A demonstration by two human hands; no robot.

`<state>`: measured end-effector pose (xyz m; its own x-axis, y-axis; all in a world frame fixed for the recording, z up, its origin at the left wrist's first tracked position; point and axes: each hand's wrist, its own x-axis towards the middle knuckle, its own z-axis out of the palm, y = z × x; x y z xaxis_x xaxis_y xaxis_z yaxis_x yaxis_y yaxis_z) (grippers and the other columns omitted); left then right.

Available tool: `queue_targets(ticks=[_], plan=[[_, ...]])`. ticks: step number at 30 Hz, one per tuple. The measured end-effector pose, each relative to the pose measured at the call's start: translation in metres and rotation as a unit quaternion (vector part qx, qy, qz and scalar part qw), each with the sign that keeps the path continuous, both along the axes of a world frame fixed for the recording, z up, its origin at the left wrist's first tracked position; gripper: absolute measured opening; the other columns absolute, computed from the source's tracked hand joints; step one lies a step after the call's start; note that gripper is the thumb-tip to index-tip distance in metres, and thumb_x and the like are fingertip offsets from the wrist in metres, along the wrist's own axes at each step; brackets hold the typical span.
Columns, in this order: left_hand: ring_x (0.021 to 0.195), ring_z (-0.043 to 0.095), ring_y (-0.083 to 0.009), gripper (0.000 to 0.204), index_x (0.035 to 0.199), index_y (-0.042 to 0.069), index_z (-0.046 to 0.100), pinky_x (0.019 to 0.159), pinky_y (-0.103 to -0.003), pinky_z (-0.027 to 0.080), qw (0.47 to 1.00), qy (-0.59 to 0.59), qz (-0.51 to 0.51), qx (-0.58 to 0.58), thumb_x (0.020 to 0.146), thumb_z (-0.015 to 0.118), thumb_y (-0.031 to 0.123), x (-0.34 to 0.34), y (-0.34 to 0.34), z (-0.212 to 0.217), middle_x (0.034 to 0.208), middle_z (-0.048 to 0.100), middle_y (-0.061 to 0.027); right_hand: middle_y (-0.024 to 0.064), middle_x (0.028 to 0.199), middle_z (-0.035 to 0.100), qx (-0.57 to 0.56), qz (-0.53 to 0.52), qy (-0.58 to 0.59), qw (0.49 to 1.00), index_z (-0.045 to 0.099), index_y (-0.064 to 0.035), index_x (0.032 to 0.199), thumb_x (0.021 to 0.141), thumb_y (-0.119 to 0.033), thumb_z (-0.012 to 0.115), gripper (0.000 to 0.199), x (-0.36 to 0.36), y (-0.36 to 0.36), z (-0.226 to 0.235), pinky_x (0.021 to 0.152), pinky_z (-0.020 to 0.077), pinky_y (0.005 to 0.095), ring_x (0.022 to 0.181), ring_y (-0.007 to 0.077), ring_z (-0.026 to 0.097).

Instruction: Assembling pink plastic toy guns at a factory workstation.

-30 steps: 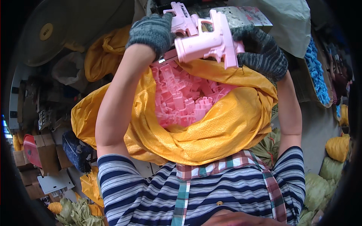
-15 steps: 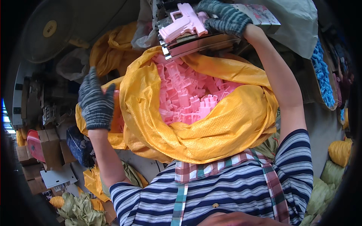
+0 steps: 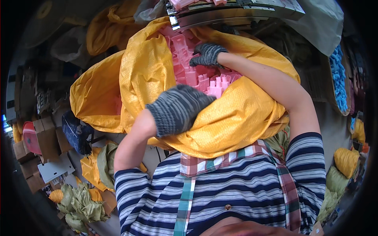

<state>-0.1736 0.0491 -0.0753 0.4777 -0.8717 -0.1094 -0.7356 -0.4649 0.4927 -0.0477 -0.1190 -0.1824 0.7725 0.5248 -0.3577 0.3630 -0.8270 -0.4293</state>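
Observation:
A large yellow woven sack (image 3: 252, 118) lies open in front of me, filled with pink plastic parts (image 3: 183, 59). My right hand (image 3: 209, 54), in a grey striped knitted glove, reaches in among these parts. Its thumb and fingers look apart, with their tips against the pink pieces. Nearer to me, my left hand (image 3: 179, 109), gloved alike, is over the sack's near rim, its fingers pointing toward the parts. Blur and the hand's angle hide whether those fingers hold anything. Pink pieces (image 3: 181, 4) rest on a metal machine (image 3: 224, 17) at the far edge, partly cut off.
Another yellow sack (image 3: 92, 94) opens on the left, with some pink inside. Blue parts (image 3: 338, 78) fill a container on the right. Cardboard boxes (image 3: 49, 137) stand at left, near crumpled green sacks (image 3: 80, 204). A white plastic bag (image 3: 319, 27) hangs at far right.
My right hand has left the pink toy pistol on the machine and come down into the sack. My left hand has swung right, from beside the sack to over its near rim. The view has tilted downward.

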Motion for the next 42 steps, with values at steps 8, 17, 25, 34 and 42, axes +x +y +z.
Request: queue_targets(ticks=[8,17,25,34,42], plan=[[0.11,0.05,-0.0322,0.063,0.126,0.008,0.047,0.095,-0.038,0.039,0.926,-0.307,0.22,-0.008,0.071,0.073,0.025,0.042,0.015,0.029,0.117,0.055,-0.0157,0.0159,0.091,0.062,0.034,-0.011,-0.209,0.977,0.06,-0.009,0.099,0.068,-0.029,0.069,0.037,-0.038,-0.02,0.099,0.077,0.0479,0.0379,0.088,0.0318,0.059],[0.089,0.059,-0.0329,0.046,0.114,0.005,0.054,0.078,-0.039,0.046,0.955,-0.076,0.255,-0.132,0.077,0.066,0.029,0.051,0.001,0.033,0.101,0.061,-0.016,0.0119,0.106,0.061,0.218,0.127,-0.369,0.895,0.057,-0.0044,0.112,0.074,-0.008,0.068,0.04,-0.069,-0.067,0.171,0.085,0.0473,0.0334,0.097,0.0285,0.059],[0.091,0.052,-0.0291,0.068,0.124,0.009,0.049,0.08,-0.043,0.041,0.826,-0.53,0.131,-0.138,0.06,0.072,0.02,0.088,-0.013,0.031,0.103,0.054,-0.0113,0.0107,0.1,0.061,0.267,0.008,-0.315,0.911,0.055,-0.0027,0.109,0.072,-0.007,0.073,0.041,-0.065,-0.091,0.158,0.083,0.049,0.0297,0.092,0.0203,0.061],[0.108,0.052,-0.0309,0.05,0.125,0.01,0.046,0.091,-0.043,0.04,0.892,-0.331,0.277,0.133,0.081,0.055,0.033,0.167,-0.041,0.058,0.118,0.054,-0.0159,0.0089,0.103,0.061,0.308,-0.067,-0.239,0.918,0.056,-0.0059,0.115,0.07,-0.011,0.075,0.049,-0.054,-0.134,0.166,0.085,0.0471,0.0295,0.095,0.0166,0.058],[0.106,0.051,-0.0348,0.059,0.13,0.012,0.04,0.09,-0.042,0.041,0.81,-0.292,0.483,0.158,0.079,0.06,0.033,0.12,0.039,0.044,0.117,0.053,-0.0165,0.0095,0.103,0.061,0.305,-0.004,-0.341,0.889,0.054,-0.0055,0.118,0.073,-0.016,0.073,0.05,0.002,-0.124,0.142,0.084,0.0484,0.0319,0.093,0.0207,0.06]])
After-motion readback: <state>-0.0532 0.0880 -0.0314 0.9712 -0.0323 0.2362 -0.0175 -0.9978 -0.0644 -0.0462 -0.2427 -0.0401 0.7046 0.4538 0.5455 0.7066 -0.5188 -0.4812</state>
